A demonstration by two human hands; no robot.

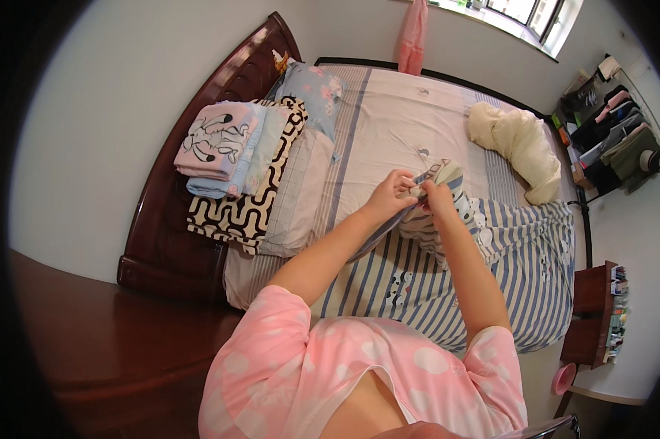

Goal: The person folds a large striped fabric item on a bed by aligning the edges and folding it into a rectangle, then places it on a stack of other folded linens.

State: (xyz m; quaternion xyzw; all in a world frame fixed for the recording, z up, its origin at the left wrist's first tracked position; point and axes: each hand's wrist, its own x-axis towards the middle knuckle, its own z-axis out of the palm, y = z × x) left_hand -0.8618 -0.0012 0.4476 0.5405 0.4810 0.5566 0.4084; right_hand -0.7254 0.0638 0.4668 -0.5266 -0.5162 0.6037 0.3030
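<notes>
A blue-and-cream striped duvet cover [425,293] with small animal prints lies spread over the near side of the bed. Part of its edge is lifted and bunched between my two hands above the mattress. My left hand [392,197] has its fingers curled at this gathered edge, the thumb close to the right hand. Closed in a pinch on the same cloth is my right hand [438,199], with a folded flap standing up beyond it. Exactly what lies between the fingertips is too small to make out.
Folded blankets [213,143] and pillows [311,95] are stacked by the dark wooden headboard [198,124] at left. A rolled cream quilt [520,146] rests on the bed's far right. Beyond stand a clothes rack [615,132] and a wooden cabinet [589,314]. A pink basin [564,379] sits lower right.
</notes>
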